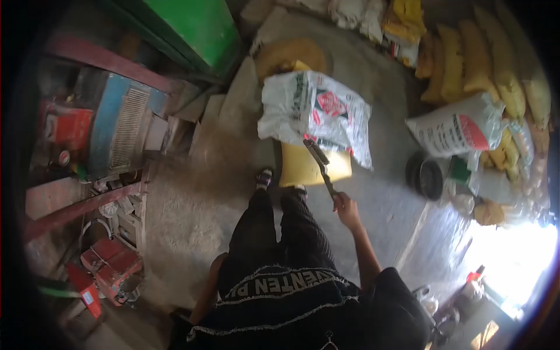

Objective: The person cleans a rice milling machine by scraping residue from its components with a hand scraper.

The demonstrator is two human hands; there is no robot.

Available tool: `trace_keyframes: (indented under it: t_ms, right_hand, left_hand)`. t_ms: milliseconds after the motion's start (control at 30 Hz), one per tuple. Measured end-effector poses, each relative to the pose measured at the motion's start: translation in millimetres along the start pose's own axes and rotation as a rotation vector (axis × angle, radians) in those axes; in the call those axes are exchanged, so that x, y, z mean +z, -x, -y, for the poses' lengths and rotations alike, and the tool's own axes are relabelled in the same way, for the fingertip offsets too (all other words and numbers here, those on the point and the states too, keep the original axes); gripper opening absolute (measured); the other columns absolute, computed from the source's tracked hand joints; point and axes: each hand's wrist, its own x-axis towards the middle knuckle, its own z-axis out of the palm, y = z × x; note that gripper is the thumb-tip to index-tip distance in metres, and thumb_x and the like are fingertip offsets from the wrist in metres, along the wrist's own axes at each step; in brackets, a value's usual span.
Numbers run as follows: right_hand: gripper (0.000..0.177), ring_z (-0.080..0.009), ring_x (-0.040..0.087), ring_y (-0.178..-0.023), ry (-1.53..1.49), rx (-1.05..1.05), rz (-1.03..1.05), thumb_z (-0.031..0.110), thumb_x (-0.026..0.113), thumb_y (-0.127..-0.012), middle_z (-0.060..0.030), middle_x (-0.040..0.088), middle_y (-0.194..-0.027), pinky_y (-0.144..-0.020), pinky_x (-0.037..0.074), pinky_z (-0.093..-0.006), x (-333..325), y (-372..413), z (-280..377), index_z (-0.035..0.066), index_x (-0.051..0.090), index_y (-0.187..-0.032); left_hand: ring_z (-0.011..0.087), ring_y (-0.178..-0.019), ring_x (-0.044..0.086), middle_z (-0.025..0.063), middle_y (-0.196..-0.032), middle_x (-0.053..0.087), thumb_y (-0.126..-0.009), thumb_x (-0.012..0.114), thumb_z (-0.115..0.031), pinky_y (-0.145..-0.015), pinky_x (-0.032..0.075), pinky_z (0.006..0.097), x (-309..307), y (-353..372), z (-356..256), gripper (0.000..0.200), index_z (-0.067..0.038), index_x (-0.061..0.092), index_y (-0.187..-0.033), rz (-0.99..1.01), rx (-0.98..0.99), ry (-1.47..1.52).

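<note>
My right hand (346, 210) is stretched out in front of me, closed around the handle of a long dark metal tool (319, 162) that looks like a wrench. Its head points up and left over a yellow sack (312, 169) lying by my feet (264, 177). A white printed sack (315, 108) with a red diamond mark lies across the top of the yellow one. My left forearm (209, 286) hangs at my side, and its hand is lost in the dark at the bottom edge.
A blue machine (123, 125) with red beams (76, 207) stands at left, and a green housing (201, 26) at top. Red equipment (111, 268) sits low left. Yellow sacks (478, 64), another white sack (458, 128) and black round pans (427, 176) crowd the right. The floor is dusty concrete (192, 216).
</note>
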Motion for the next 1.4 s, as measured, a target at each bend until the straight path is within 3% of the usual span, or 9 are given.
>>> trace_keyframes:
  t_ms: [100,200,333,400,667,900,1033,1200,1400]
  right_hand:
    - [0.02,-0.0224,0.063,-0.062,-0.022,-0.211,-0.024,0.018,0.047,-0.095,-0.0108,0.061,-0.064,-0.06,0.047,-0.034,-8.6,7.2,59.5,0.0,0.056,-0.092]
    - [0.024,-0.0152,0.057,-0.074,-0.282,-0.387,0.278,0.017,0.042,-0.098,-0.0077,0.06,-0.075,-0.073,0.044,-0.03,-3.6,2.5,104.3,-0.002,0.055,-0.094]
    - [0.044,-0.0178,0.057,-0.074,-0.557,-0.37,0.961,0.04,0.042,-0.098,-0.0089,0.057,-0.078,-0.073,0.045,-0.0295,20.2,23.4,169.8,-0.003,0.049,-0.104]
    - [0.043,-0.0185,0.056,-0.073,-0.563,-0.369,1.199,0.042,0.045,-0.096,-0.0086,0.056,-0.076,-0.072,0.046,-0.0321,49.9,37.9,178.2,0.0,0.051,-0.103]
    - [0.041,-0.0149,0.051,-0.076,-0.377,-0.047,1.81,0.04,0.049,-0.094,-0.0031,0.05,-0.078,-0.071,0.041,-0.0289,120.9,104.7,226.8,0.002,0.052,-0.11]
    - [0.041,-0.0118,0.054,-0.087,-0.069,-0.157,1.763,0.037,0.053,-0.094,-0.0016,0.058,-0.09,-0.081,0.042,-0.025,202.9,160.5,280.6,0.001,0.054,-0.114]
    - [0.036,-0.0153,0.06,-0.082,0.319,-0.765,1.35,0.028,0.053,-0.094,-0.0072,0.064,-0.087,-0.079,0.046,-0.0305,306.3,216.9,330.6,-0.003,0.056,-0.112]
    - [0.023,-0.0175,0.053,-0.055,0.071,-1.17,1.039,0.023,0.049,-0.094,-0.0092,0.054,-0.062,-0.052,0.041,-0.0324,446.5,306.8,389.4,0.0,0.054,-0.095]
    - [0.023,-0.0213,0.054,-0.05,-0.013,-1.224,1.073,0.024,0.051,-0.093,-0.0114,0.053,-0.059,-0.049,0.041,-0.0337,554.9,369.5,416.9,0.001,0.054,-0.094]
  left_hand:
    - [0.0286,-0.12,0.049,0.0203,-0.132,0.048,-0.083,0.066,-0.024,-0.099,0.038,0.0367,-56.0,-18.9,-102.7,0.06,-0.004,0.043,-0.134,0.552,-0.193,-0.226]
    - [0.0283,-0.126,0.044,0.0196,-0.142,0.038,-0.081,0.07,-0.033,-0.103,0.035,0.036,-93.7,-3.4,-140.2,0.084,-0.007,0.022,-0.146,0.723,-0.309,-0.28]
    - [0.029,-0.13,0.038,0.0255,-0.144,0.031,-0.084,0.065,-0.041,-0.106,0.031,0.037,-101.9,1.8,-211.6,0.097,-0.002,0.002,-0.146,-0.113,0.106,0.093]
    - [0.0257,-0.126,0.042,0.0227,-0.142,0.035,-0.086,0.064,-0.038,-0.103,0.034,0.0371,-78.4,-2.8,-246.5,0.091,-0.001,0.006,-0.146,-0.383,0.104,0.889]
    - [0.0173,-0.105,0.055,0.0115,-0.114,0.058,-0.086,0.066,-0.029,-0.091,0.043,0.0336,-73.5,63.2,-169.9,0.065,-0.001,0.035,-0.136,-0.884,0.125,1.322]
    - [0.0162,-0.092,0.062,0.007,-0.104,0.063,-0.085,0.067,-0.017,-0.08,0.052,0.0319,-108.8,133.2,-93.6,0.032,-0.002,0.059,-0.112,-1.026,0.078,1.376]
    - [0.0145,-0.084,0.062,0.0065,-0.1,0.061,-0.08,0.073,-0.02,-0.071,0.051,0.0269,-151.7,187.5,-24.2,0.036,-0.001,0.06,-0.108,-1.243,0.227,1.311]
    - [0.0142,-0.083,0.063,0.0071,-0.093,0.064,-0.081,0.073,-0.017,-0.072,0.051,0.0256,-221.7,272.3,29.5,0.035,0.002,0.057,-0.106,-1.498,0.191,1.056]
    - [0.0156,-0.089,0.062,0.0098,-0.096,0.065,-0.08,0.073,-0.017,-0.077,0.05,0.0277,-267.1,345.9,91.3,0.041,0.004,0.055,-0.111,-1.616,0.29,0.946]
